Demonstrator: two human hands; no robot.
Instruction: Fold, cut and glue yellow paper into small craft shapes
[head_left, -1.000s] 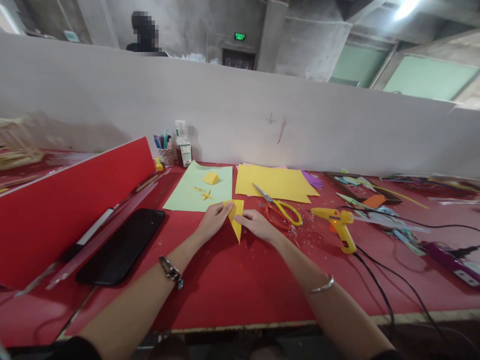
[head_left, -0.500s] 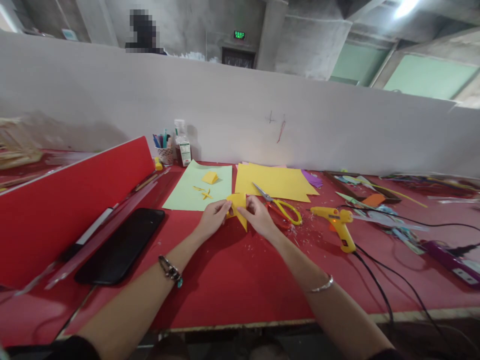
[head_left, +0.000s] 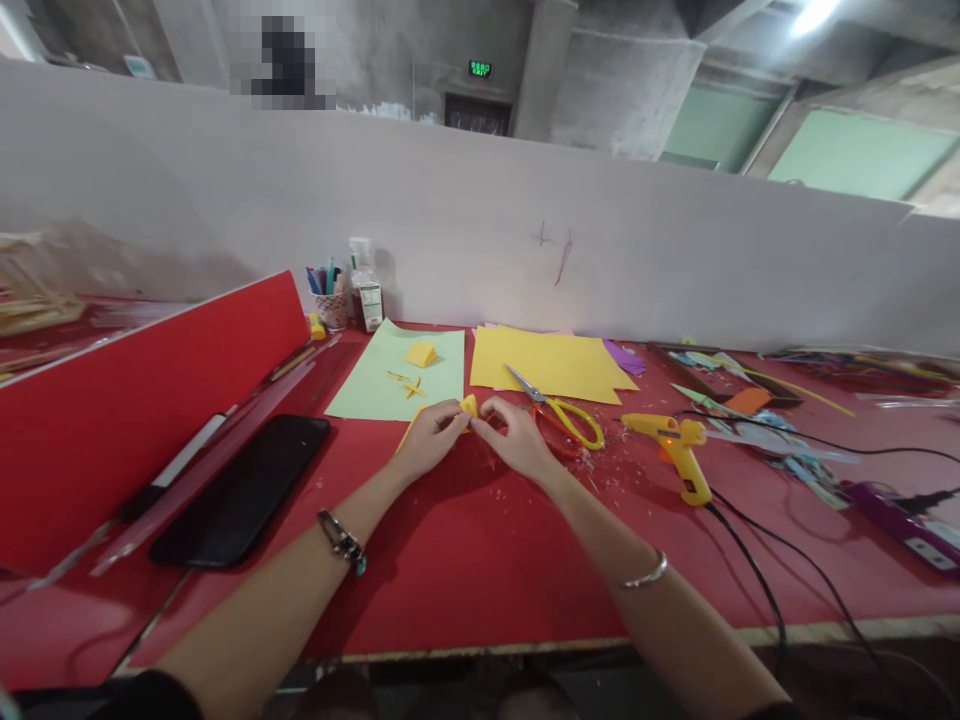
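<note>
Both my hands pinch a small piece of yellow paper (head_left: 469, 405) just above the red table (head_left: 465, 560). My left hand (head_left: 429, 436) grips its left side and my right hand (head_left: 519, 438) its right side, fingertips nearly touching. Most of the paper is hidden between the fingers. Behind my hands lies a light green sheet (head_left: 390, 375) with a small folded yellow piece (head_left: 421, 354) and yellow scraps (head_left: 409, 386) on it.
Yellow-handled scissors (head_left: 559, 410) and a stack of yellow sheets (head_left: 547, 365) lie just right of my hands. A yellow glue gun (head_left: 675, 445) with a black cable sits farther right. A black phone (head_left: 240, 490), a red divider (head_left: 142, 400), a pen cup (head_left: 330, 300) and a bottle (head_left: 366, 290) stand left.
The yellow paper lay as a flat pointed shape under my fingers; now it is folded up small and pinched between both hands, which have drawn closer together.
</note>
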